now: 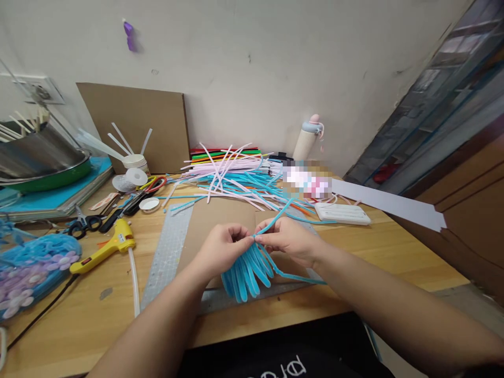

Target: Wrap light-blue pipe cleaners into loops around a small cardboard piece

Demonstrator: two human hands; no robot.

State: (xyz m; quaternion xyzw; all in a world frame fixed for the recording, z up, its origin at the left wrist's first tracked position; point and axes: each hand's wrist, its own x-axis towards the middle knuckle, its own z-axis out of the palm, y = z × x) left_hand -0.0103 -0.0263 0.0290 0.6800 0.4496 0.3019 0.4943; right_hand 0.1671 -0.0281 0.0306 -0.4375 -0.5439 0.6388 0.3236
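Both my hands meet above the wooden table [386,247], pinching a bundle of looped blue pipe cleaners [246,273] at its top. My left hand [220,249] is closed on the bundle's gathered end. My right hand [289,241] is closed on a single blue pipe cleaner strand [277,216] that runs up and away from the pinch; another strand trails right under my wrist. The loops hang down toward me over a brown cardboard sheet [220,212].
A pile of blue, pink and coloured pipe cleaners [232,176] lies behind. A yellow glue gun [106,249], scissors [84,224], tape rolls [129,179] and a metal ruler [167,252] sit left. A blue flower piece [31,270] is far left, a white box [342,212] right.
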